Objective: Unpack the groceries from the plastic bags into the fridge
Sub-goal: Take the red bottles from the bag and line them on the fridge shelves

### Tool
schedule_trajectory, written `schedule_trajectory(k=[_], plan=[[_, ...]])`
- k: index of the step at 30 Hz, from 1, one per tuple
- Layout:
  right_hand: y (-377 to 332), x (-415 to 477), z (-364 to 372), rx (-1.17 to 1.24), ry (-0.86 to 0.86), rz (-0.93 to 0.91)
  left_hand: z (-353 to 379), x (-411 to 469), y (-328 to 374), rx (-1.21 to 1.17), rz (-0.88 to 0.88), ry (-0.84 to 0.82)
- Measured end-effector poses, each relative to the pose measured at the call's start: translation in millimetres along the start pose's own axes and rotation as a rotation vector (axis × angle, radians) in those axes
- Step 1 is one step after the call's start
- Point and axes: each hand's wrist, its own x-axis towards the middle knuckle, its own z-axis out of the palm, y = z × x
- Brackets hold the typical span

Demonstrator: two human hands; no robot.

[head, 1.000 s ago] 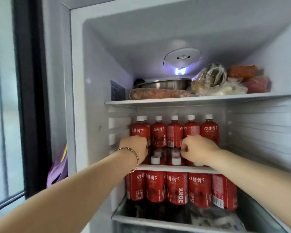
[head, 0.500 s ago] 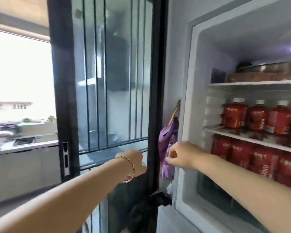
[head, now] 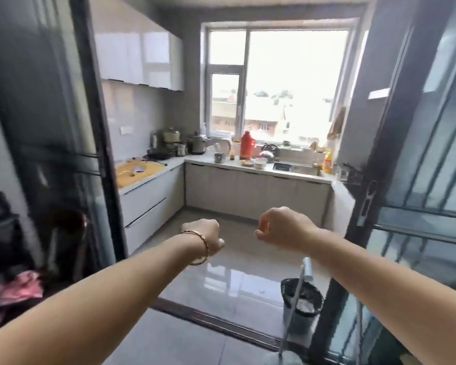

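2 bare forearms reach toward a kitchen doorway flanked by 2 dark-framed glass doors [head: 419, 180]. The left hand [head: 204, 234], with 1 thin gold-coloured bracelet [head: 201, 248] at its wrist, and the right hand [head: 282, 227] are both loosely curled and hold nothing. The fridge and grocery bags lie outside this view, and the clutter on the pale L-shaped counter [head: 295, 177] is too blurred to count beyond 1 red cylindrical flask [head: 248, 144]. On the glossy tiled floor [head: 221, 285], 1 round dark bin [head: 307, 299] is crossed by what seems to be 1 pale pole [head: 293, 299].
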Motion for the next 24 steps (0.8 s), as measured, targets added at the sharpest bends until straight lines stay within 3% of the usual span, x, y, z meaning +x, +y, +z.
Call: schedule_trajectory(k=[10, 17, 24], plan=[[-372, 93, 118, -0.011, -0.227, -0.501, 9, -140, -365, 0.006, -0.571, -0.06], [-599, 109, 189, 0.025, -0.346, -0.799, 22, -254, -544, -0.048, -0.94, -0.089], [-762, 127, 236, 0.067, -0.424, -1.011, 31, -317, -679, -0.035, -1.174, -0.116]])
